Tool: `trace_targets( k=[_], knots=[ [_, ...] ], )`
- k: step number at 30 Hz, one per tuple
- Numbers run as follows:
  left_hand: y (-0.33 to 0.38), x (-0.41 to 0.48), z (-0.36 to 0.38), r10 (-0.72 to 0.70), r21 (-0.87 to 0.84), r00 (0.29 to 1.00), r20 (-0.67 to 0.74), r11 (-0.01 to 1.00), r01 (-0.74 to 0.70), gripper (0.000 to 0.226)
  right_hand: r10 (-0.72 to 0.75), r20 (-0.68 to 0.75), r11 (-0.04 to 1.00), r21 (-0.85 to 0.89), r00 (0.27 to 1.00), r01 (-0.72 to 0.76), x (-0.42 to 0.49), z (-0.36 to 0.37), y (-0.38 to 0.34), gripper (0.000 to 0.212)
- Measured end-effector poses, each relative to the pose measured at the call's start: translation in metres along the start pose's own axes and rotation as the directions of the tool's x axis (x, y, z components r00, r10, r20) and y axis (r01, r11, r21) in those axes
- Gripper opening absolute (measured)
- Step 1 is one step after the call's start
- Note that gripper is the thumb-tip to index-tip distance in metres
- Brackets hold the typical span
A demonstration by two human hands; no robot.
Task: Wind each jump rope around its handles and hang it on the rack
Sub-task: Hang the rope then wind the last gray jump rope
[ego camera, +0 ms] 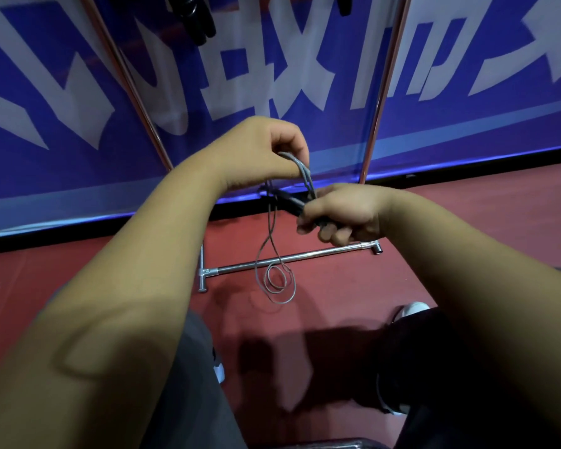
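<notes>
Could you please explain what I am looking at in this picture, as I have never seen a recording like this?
There is no machine here: a camera worn on a person's head looks down at their two bare hands. The left hand pinches loops of a thin grey jump rope cord; the right hand grips the rope's black handles. The loose cord hangs down and coils on the red floor. Behind stands a shiny metal rack before a blue banner.

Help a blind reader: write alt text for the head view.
The left hand pinches a loop of grey jump rope above black handles gripped by the right hand. Slack rope coils on the red floor by the rack's base bar.
</notes>
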State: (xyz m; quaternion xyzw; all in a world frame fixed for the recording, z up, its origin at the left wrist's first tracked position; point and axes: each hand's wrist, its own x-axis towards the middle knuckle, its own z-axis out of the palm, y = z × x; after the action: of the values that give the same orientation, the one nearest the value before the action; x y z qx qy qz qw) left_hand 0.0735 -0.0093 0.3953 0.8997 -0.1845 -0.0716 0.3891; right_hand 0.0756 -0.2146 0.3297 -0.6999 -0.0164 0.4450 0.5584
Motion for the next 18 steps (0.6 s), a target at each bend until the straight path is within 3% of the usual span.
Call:
trace_targets(
  k=[4, 6, 8, 11, 13, 15, 18],
  knots=[
    [-0.005, -0.004, -0.006, -0.070, 0.361, 0.997, 0.024, 0.931, 0.056, 0.007, -0.098, -0.203, 0.991, 0.071, 0.974, 0.114, 0.007, -0.010, -0.003, 0.011],
    [-0.011, -0.004, -0.004, -0.198, 0.413, 0.975, 0.104, 0.900, 0.139, 0.014, -0.145, -0.284, 0.973, 0.136, 0.948, 0.189, 0.012, -0.015, -0.004, 0.013],
    [-0.017, -0.004, 0.001, -0.299, 0.351, 0.938, 0.174, 0.909, 0.225, 0.018, -0.190, -0.285, 0.950, 0.186, 0.939, 0.249, 0.012, -0.017, -0.007, 0.015],
    [-0.022, -0.003, 0.011, -0.383, 0.226, 0.916, 0.121, 0.909, 0.350, 0.013, -0.257, -0.209, 0.938, 0.179, 0.943, 0.295, 0.006, -0.011, -0.014, 0.012],
    [-0.020, -0.002, 0.017, -0.430, 0.147, 0.899, 0.085, 0.898, 0.415, 0.013, -0.273, -0.182, 0.931, 0.196, 0.945, 0.307, 0.002, -0.006, -0.017, 0.035],
    [-0.018, 0.000, 0.020, -0.441, 0.075, 0.893, 0.088, 0.897, 0.436, 0.016, -0.257, -0.217, 0.909, 0.276, 0.942, 0.312, 0.002, -0.004, -0.019, 0.052],
    [-0.015, 0.001, 0.013, -0.376, -0.044, 0.923, 0.085, 0.924, 0.381, 0.015, -0.228, -0.262, 0.851, 0.415, 0.938, 0.322, 0.005, -0.008, -0.019, 0.048]
  ],
)
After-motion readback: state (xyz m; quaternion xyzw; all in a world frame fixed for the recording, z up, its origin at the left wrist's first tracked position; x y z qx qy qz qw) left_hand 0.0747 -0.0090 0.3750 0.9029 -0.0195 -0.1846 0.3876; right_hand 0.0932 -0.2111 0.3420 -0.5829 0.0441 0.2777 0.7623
